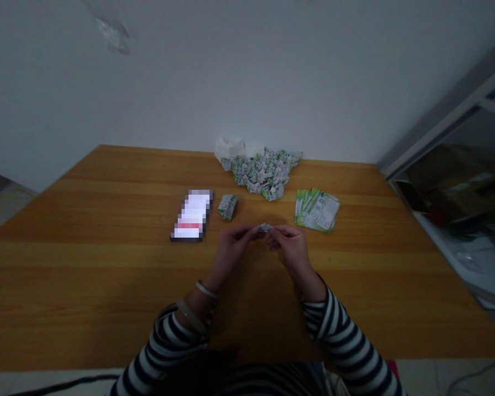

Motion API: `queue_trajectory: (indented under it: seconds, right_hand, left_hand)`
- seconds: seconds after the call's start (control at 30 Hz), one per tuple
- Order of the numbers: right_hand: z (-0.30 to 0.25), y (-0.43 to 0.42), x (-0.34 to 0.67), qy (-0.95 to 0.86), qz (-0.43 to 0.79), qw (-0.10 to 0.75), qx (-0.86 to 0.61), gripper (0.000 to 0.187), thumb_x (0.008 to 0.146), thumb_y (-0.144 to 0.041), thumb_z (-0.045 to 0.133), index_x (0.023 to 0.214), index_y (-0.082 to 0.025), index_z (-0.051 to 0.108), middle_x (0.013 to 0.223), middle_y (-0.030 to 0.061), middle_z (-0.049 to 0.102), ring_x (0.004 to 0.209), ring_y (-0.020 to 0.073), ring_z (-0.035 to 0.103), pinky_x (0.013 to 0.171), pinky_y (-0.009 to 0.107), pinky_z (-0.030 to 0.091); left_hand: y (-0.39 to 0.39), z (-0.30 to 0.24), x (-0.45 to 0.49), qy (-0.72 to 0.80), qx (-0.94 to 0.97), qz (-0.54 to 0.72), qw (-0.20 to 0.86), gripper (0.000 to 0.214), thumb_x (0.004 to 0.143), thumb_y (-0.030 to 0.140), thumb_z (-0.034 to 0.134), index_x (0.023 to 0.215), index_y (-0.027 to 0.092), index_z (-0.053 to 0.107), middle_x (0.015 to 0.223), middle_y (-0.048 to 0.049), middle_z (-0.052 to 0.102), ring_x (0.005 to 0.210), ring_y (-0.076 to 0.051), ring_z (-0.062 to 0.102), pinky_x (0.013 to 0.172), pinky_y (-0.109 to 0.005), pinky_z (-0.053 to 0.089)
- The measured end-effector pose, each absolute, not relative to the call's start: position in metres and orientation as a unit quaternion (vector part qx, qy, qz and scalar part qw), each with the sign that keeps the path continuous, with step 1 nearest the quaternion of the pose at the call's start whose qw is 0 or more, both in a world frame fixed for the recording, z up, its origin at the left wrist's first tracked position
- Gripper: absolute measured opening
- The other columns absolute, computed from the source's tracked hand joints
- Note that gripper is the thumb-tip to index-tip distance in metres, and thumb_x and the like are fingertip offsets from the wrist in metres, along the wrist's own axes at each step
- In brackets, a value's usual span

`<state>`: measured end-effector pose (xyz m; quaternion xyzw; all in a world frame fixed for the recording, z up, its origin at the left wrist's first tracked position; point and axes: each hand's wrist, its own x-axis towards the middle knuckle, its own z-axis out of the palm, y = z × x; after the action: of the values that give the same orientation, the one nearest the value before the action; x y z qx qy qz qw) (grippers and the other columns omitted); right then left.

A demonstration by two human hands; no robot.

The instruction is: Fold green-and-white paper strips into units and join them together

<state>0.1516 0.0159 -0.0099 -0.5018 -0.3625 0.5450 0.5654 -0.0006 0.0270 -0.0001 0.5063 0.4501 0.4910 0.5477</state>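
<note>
Head view, looking down at a wooden table (107, 264): near its middle, both hands hold a small folded paper piece (264, 227) between them, just above the surface. The left hand (233, 250) pinches one end with its fingertips, and the right hand (291, 247) pinches the other. Both hands are closed and almost touching, not spread. At this size, the fingers hide how each thumb sits and how the paper is folded.

A piece this small probably handles best with the fingertips close to the fold and equal pressure from each side. Steady wrists should help keep the edges lined up, and a firm thumbnail pass would likely give a sharper crease. Too hard a squeeze could crumple the paper.

Beyond the hands lies a heap of folded green-and-white pieces (262, 175), with white tissue (230, 147) at its far left. Nearer, a small stacked block (227, 207) sits left of center, and further left lies a phone (192, 215) with a pixelated screen. To the right is a fan of printed cards (317, 210). 2 bangles (206, 290) circle the left wrist, clear of the paper.
</note>
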Motion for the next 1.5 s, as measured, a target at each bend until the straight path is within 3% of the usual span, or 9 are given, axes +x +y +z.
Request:
queue_trajectory:
  seconds: [0.23,0.4,0.5,0.63,0.83,1.03,1.37,1.5]
  right_hand:
    - [-0.009,0.015,0.146,-0.327,0.567,0.588,-0.476,0.026,0.061,-0.038,0.082,0.067,-0.015,0.07,0.065,0.0038,0.073,0.057,0.0166,0.069,0.059,0.029,0.058]
    - [-0.011,0.014,0.136,-0.34,0.511,0.622,-0.486,0.03,0.068,-0.039,0.079,0.062,-0.016,0.059,0.058,0.0006,0.068,0.05,0.0129,0.063,0.051,0.025,0.054]
    - [-0.012,0.014,0.132,-0.34,0.491,0.647,-0.474,0.026,0.069,-0.032,0.078,0.079,-0.019,0.057,0.054,-0.0058,0.063,0.044,0.0089,0.055,0.045,0.019,0.045]
    - [-0.015,0.016,0.134,-0.363,0.491,0.649,-0.454,0.038,0.073,-0.024,0.073,0.106,-0.023,0.054,0.049,-0.0126,0.05,0.039,0.0057,0.043,0.04,0.015,0.034]
    - [-0.018,0.023,0.148,-0.397,0.544,0.59,-0.445,0.024,0.071,-0.026,0.071,0.093,-0.019,0.064,0.047,-0.0115,0.043,0.039,0.0049,0.037,0.039,0.016,0.028]
    - [-0.018,0.025,0.154,-0.462,0.556,0.53,-0.444,0.037,0.073,-0.04,0.071,0.103,-0.019,0.07,0.067,-0.0022,0.062,0.057,0.0105,0.054,0.052,0.02,0.044]
    - [-0.023,0.023,0.156,-0.55,0.428,0.511,-0.502,0.042,0.084,-0.045,0.06,0.117,-0.02,0.068,0.073,-0.0013,0.066,0.058,0.0124,0.055,0.054,0.022,0.045]
    - [-0.019,0.02,0.156,-0.612,0.383,0.483,-0.496,0.039,0.089,-0.039,0.055,0.123,-0.024,0.064,0.087,0.0019,0.072,0.074,0.0176,0.064,0.069,0.028,0.051]
  left_hand:
    - [0.028,0.001,0.003,0.473,0.468,0.497,0.557,0.02,0.071,0.033,0.076,0.078,0.014,0.076,0.08,-0.0058,0.077,0.075,-0.02,0.071,0.074,-0.03,0.057]
    - [0.023,0.003,0.01,0.504,0.459,0.505,0.53,0.027,0.073,0.039,0.074,0.076,0.012,0.075,0.077,-0.0066,0.076,0.071,-0.019,0.071,0.069,-0.028,0.056]
    - [0.021,0.002,0.013,0.484,0.425,0.525,0.556,0.034,0.072,0.039,0.075,0.092,0.012,0.071,0.077,-0.0075,0.076,0.073,-0.02,0.072,0.072,-0.031,0.057]
    - [0.021,-0.002,0.013,0.444,0.408,0.513,0.611,0.052,0.073,0.037,0.075,0.117,0.014,0.059,0.081,-0.0082,0.077,0.075,-0.022,0.073,0.077,-0.037,0.058]
    - [0.026,-0.009,0.003,0.457,0.607,0.399,0.513,0.021,0.078,0.032,0.069,0.095,0.02,0.076,0.099,-0.0057,0.076,0.092,-0.026,0.07,0.089,-0.039,0.052]
    - [0.025,-0.006,0.004,0.422,0.652,0.367,0.512,0.03,0.088,0.037,0.055,0.1,0.017,0.074,0.085,-0.0045,0.076,0.077,-0.022,0.069,0.074,-0.031,0.053]
    - [0.024,-0.008,0.008,0.378,0.661,0.379,0.526,0.035,0.093,0.036,0.047,0.117,0.017,0.065,0.107,-0.0059,0.072,0.096,-0.021,0.065,0.088,-0.032,0.05]
    - [0.023,-0.01,0.007,0.408,0.652,0.375,0.518,0.04,0.089,0.033,0.054,0.124,0.015,0.058,0.089,-0.0056,0.073,0.079,-0.018,0.066,0.075,-0.029,0.052]
